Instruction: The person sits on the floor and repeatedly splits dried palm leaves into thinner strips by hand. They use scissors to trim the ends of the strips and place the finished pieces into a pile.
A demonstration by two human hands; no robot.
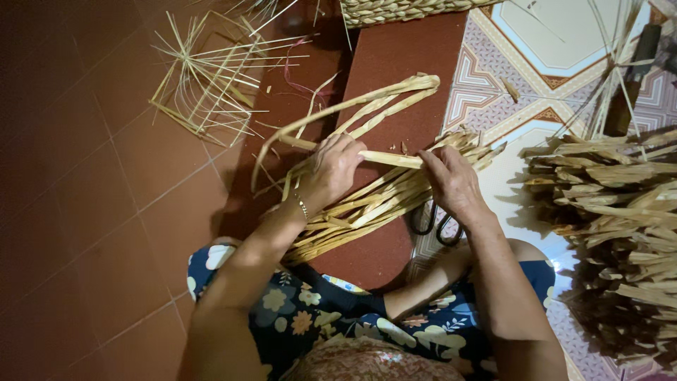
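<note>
Straw-coloured dried reed strips (367, 204), bundled, are lying across a dark red board (395, 63) on the floor, in front of the person's lap. Left hand (331, 169) fingers are closing around one flat strip (391, 160); right hand (451, 185) fingers are pinching its other end. Black scissors (434, 227) are lying beneath the right wrist. Partly woven frame (211, 85) is sitting far left; dried reed heap (613, 212) is piling right.

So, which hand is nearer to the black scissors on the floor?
The right hand. It rests on the dried straw strips, directly above the scissors, partly covering them. The left hand grips the strips farther to the left, apart from the scissors.
</note>
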